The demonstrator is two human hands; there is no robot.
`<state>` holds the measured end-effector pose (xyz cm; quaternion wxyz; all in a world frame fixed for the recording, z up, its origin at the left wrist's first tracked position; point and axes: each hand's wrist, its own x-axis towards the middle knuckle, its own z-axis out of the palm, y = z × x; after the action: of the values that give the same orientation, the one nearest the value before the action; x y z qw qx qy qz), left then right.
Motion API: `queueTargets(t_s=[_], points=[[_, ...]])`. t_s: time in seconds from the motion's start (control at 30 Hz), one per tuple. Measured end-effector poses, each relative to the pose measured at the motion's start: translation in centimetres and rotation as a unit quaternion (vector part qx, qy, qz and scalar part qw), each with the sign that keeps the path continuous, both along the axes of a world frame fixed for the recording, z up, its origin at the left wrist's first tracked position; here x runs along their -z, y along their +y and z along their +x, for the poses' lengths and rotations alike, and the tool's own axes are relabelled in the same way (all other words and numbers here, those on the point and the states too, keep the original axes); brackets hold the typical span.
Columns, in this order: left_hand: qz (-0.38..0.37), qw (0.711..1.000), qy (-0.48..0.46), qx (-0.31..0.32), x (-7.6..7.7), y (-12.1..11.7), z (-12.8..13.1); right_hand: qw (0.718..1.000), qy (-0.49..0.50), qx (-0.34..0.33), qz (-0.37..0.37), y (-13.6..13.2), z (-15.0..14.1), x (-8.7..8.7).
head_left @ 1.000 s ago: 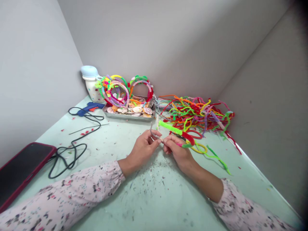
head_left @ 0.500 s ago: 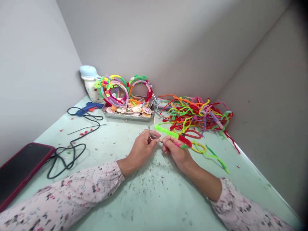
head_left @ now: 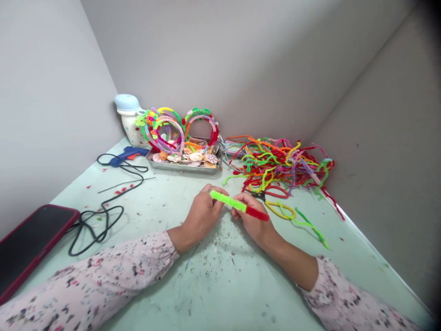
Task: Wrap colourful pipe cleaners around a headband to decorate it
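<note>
A thick rod wrapped in fuzzy pipe cleaner, lime green (head_left: 227, 201) along most of its length and red at its right end (head_left: 257, 213), spans the gap between my hands. My left hand (head_left: 201, 216) has its fingers curled around the green part near the rod's left end. My right hand (head_left: 253, 218) pinches the rod near where green meets red. Fingers hide part of the rod's core. Loose yellow and green pipe cleaners (head_left: 285, 211) lie just beyond my right hand.
A tangled pile of pipe cleaners (head_left: 279, 163) lies at the back right. A metal tray of seashells (head_left: 182, 168) holds fuzzy headbands. Behind stands a white jar with a blue lid (head_left: 127, 119). A blue glue gun (head_left: 126, 156) with black cord and a red-cased phone (head_left: 31, 234) lie left.
The green and red rod has shifted left and now lies flatter across my left fingers. The thin grey wire end seen earlier no longer shows, and my hands sit slightly closer together.
</note>
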<state>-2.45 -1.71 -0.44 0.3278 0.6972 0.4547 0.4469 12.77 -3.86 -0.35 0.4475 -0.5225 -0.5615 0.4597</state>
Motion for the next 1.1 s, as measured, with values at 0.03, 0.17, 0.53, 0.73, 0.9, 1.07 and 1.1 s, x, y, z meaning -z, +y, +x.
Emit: queueTargets(t_s=[0.03,0.17,0.53,0.73,0.9,1.07,1.1], points=[[0.000,1.000,-0.001,-0.003,-0.02,-0.02,0.00,1.000,0.000,-0.001,0.006,0.01,0.02,0.14],[0.015,1.000,0.007,-0.009,-0.04,-0.12,0.03,1.000,-0.001,0.003,0.022,0.07,0.08,0.43],[0.015,0.999,0.011,-0.029,-0.06,-0.16,0.09,1.000,-0.004,-0.003,0.016,0.04,0.03,-0.05],[-0.014,0.999,-0.017,-0.026,-0.43,-0.51,0.18,1.000,-0.003,-0.003,0.014,-0.35,0.02,-0.10],[-0.019,0.999,-0.042,-0.028,-0.38,-0.52,0.26,0.997,-0.046,0.014,0.053,-0.56,0.04,0.01],[-0.008,0.999,-0.031,-0.023,-0.34,-0.30,0.15,0.996,-0.059,0.019,0.060,-0.69,0.06,-0.11],[-0.008,0.999,-0.029,-0.024,-0.30,-0.25,0.12,0.996,-0.061,0.021,0.061,-0.70,0.06,-0.12]])
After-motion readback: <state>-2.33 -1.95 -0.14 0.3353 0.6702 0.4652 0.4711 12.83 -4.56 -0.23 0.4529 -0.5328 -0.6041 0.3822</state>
